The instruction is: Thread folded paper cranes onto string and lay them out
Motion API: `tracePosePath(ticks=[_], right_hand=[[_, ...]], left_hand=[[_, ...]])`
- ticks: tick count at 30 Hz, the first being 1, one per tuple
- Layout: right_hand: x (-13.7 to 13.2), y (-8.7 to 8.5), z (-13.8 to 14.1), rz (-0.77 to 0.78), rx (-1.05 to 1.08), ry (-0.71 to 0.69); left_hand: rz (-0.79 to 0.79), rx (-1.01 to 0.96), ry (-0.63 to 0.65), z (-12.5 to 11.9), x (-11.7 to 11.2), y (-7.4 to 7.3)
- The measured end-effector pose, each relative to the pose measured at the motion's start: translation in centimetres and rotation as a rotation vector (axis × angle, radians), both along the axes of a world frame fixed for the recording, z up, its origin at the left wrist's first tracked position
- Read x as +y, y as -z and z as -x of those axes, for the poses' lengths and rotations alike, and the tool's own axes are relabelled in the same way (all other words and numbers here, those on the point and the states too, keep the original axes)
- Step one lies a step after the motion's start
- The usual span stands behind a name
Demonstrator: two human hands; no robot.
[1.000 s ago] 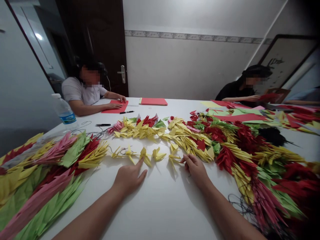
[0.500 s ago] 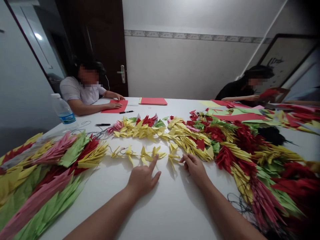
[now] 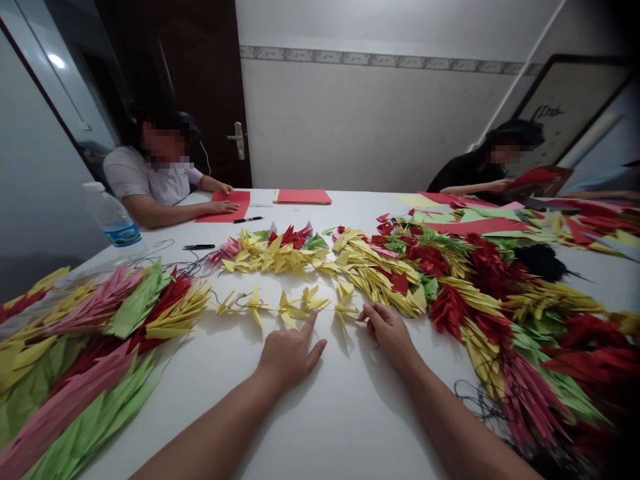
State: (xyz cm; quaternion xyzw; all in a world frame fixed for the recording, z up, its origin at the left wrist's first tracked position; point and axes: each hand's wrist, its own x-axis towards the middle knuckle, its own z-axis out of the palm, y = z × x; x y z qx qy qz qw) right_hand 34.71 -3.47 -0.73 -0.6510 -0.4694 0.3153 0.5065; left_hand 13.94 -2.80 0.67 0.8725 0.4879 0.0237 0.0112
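A row of yellow folded paper cranes [image 3: 289,308] lies across the white table [image 3: 320,427] before me, with bits of dark string [image 3: 242,295] showing between them. My left hand [image 3: 289,353] is open, its index finger stretched out to the edge of a crane [image 3: 311,301] in the row and its thumb apart. At the row's right end, my right hand [image 3: 386,332] has thumb and fingers pinched together beside the last crane [image 3: 345,313]. They seem to close on the string, though the fingers mostly hide it.
Bundles of coloured folded paper lie at left [image 3: 105,393] and right [image 3: 493,333], with a yellow heap [image 3: 370,273] behind the row. A water bottle [image 3: 113,220], snips [image 3: 199,247], a pen [image 3: 249,219] and red paper [image 3: 303,197] lie further off. Two people sit across the table handling red sheets.
The whole view has shifted slightly, with the scene a little further left and up. Both hands keep nearly the same pose beside the yellow cranes.
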Motion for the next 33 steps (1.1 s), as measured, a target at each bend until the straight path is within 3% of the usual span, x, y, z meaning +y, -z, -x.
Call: tracePosePath(ticks=[9, 15, 23, 29, 33], right_hand=[[0.1, 0.3, -0.2, 0.002, -0.021, -0.017], [0.1, 0.4, -0.2, -0.014, -0.011, -0.028], [0.2, 0.1, -0.1, -0.023, 0.022, -0.029], [0.1, -0.1, 0.0, -0.030, 0.059, -0.031], [0.2, 0.2, 0.0, -0.057, 0.052, -0.017]], left_hand=[[-0.026, -0.035, 0.036, 0.4, -0.1, 0.3], [-0.085, -0.041, 0.294, -1.7, -1.6, 0.6], [-0.019, -0.106, 0.095, -4.8, -1.1, 0.3], [0.001, -0.093, 0.098, -4.7, -1.0, 0.0], [0.055, -0.110, 0.234, -3.1, -2.0, 0.0]])
